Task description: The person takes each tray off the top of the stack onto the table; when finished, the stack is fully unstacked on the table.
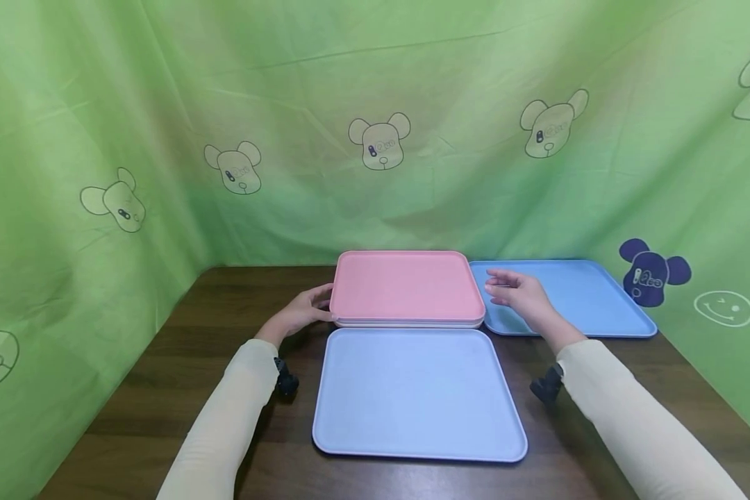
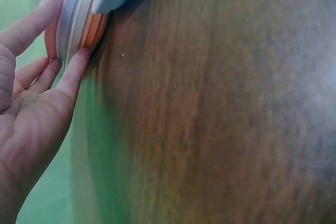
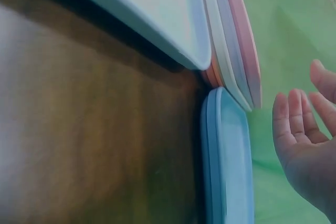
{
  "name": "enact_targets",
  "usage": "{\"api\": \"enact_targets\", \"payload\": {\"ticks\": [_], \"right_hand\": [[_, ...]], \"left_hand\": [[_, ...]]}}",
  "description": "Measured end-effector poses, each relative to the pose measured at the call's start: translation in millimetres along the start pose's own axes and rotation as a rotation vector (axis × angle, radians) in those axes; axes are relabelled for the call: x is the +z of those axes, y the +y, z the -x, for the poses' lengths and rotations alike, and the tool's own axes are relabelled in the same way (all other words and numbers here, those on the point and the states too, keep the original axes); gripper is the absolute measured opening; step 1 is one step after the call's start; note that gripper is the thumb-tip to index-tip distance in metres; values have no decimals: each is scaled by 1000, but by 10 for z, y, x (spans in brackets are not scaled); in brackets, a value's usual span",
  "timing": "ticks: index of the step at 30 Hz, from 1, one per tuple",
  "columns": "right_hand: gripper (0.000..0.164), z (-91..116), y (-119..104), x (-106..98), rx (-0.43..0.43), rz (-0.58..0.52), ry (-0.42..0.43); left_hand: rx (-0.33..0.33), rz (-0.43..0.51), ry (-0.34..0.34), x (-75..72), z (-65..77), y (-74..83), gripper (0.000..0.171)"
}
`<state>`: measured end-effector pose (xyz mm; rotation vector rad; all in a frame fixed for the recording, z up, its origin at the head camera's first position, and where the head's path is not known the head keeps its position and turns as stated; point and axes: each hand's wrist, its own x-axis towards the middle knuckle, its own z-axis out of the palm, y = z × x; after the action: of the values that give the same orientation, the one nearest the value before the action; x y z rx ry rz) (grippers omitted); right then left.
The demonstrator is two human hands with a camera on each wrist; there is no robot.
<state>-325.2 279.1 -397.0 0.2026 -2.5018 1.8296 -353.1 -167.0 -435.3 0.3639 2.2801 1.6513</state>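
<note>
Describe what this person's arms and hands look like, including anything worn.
The left sleeve and right sleeve are long, plain and off-white, ending near the wrists. A small dark device sits beneath each wrist. The left hand and right hand wear no gloves.

The pink rectangular plastic-looking tray (image 1: pixel 409 286) has a smooth, almost matt surface. The pale blue rectangular tray (image 1: pixel 419 392) in front of it seems to be of similar plastic, smooth, with a soft satin shine. The brighter blue rectangular tray (image 1: pixel 584 292) at the right also looks like smooth plastic. Under the pink one, the cream plastic-looking tray edge (image 3: pixel 222 45) and the lilac plastic-looking tray edge (image 3: pixel 232 35) appear equally smooth. The brown wooden-looking table (image 1: pixel 162 382) shows streaky grain and a slight gloss. The green printed cloth (image 1: pixel 287 83) is matt and creased; the cream-white sleeves (image 1: pixel 231 410) are of matt fabric.
</note>
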Motion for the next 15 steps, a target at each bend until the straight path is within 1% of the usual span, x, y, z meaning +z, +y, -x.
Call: {"api": "enact_targets", "payload": {"ticks": [3, 9, 15], "right_hand": [[56, -98, 15, 8, 23, 0, 4], [58, -265, 54, 61, 50, 43, 5], [60, -373, 106, 101, 51, 138, -12]], "left_hand": [[-4, 6, 1, 4, -7, -2, 79], [-7, 12, -2, 0, -23, -38, 79], [10, 15, -4, -1, -26, -32, 79]]}}
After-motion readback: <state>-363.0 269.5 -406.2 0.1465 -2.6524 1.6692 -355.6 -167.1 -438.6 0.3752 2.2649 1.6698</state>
